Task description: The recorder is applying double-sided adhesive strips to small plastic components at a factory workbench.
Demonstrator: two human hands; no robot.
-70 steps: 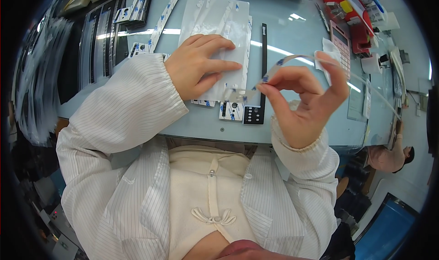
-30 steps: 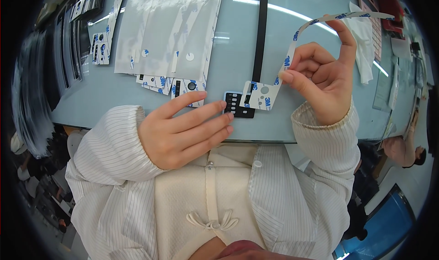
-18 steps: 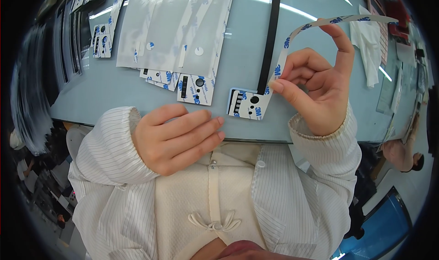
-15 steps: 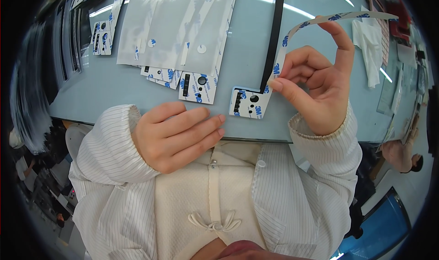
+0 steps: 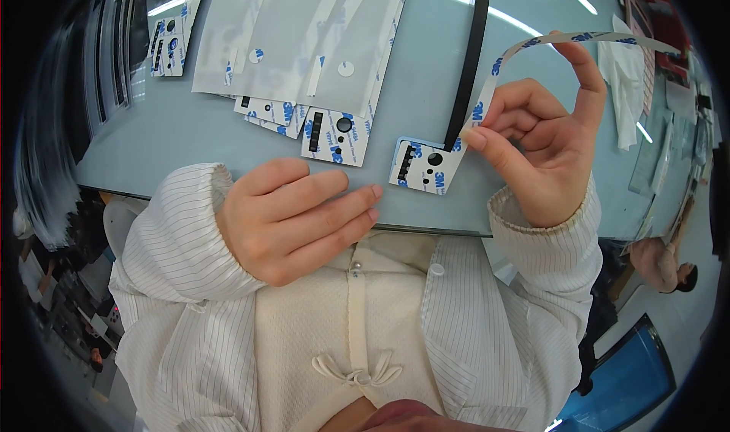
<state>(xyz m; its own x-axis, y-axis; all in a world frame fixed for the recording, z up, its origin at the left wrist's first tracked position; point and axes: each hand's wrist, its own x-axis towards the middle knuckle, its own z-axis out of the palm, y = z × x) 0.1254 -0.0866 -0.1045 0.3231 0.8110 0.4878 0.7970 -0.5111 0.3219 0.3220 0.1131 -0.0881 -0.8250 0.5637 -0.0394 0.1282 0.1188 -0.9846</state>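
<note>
Between thumb and fingers, my right hand (image 5: 544,147) pinches a narrow white adhesive strip (image 5: 523,46) with blue print. The strip arches up and away to the right, over the raised index finger. Its lower end runs into a wider white sticker end piece (image 5: 427,182) with a slot and round holes, lying near the table's front edge. A long black band (image 5: 470,67) reaches from this piece to the far edge of view. My left hand (image 5: 293,223) is open, palm down, fingers stretched at the table edge, fingertips just left of the end piece, holding nothing.
Translucent sheets (image 5: 285,48) cover more printed sticker pieces (image 5: 319,149) left of centre. Another such piece (image 5: 167,52) lies farther left, beside dark strips (image 5: 106,59). White tissue (image 5: 620,90) lies at the right. Another person (image 5: 660,261) is at the far right.
The table and everything on it have shifted slightly rightward in the view. My right hand keeps its pinch on the strip, and the left hand has hardly moved.
</note>
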